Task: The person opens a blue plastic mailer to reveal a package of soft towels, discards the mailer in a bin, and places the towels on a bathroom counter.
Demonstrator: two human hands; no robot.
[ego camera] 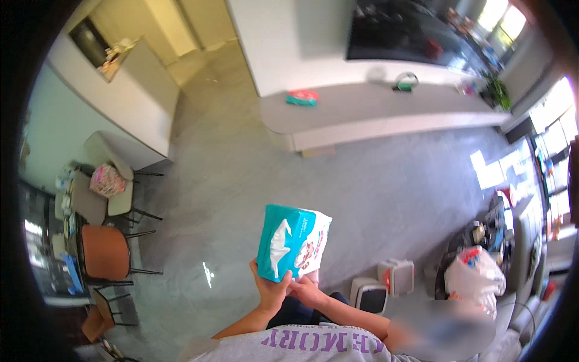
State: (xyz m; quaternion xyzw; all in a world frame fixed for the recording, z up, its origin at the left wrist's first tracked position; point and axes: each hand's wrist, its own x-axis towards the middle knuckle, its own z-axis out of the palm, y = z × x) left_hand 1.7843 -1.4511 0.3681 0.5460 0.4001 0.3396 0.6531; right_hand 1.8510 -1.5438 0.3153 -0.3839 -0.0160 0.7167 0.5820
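A teal and white soft pack of tissues [294,242], printed with a cartoon animal and writing, is held up before my body, with a white tissue [279,246] sticking out of its teal face. My left hand [270,285] grips the pack's lower left corner, thumb on the front. At the lower right edge is my right hand [307,292], its fingers curled close to the pack's underside; something pale pink shows just above it, and whether that hand grips anything is not clear.
Chairs [106,252] stand at the left. A long low ledge [353,106] under a television carries a red and teal packet [302,97]. At the lower right are small bins [370,296], a cluttered dark table and a white plastic bag [475,273].
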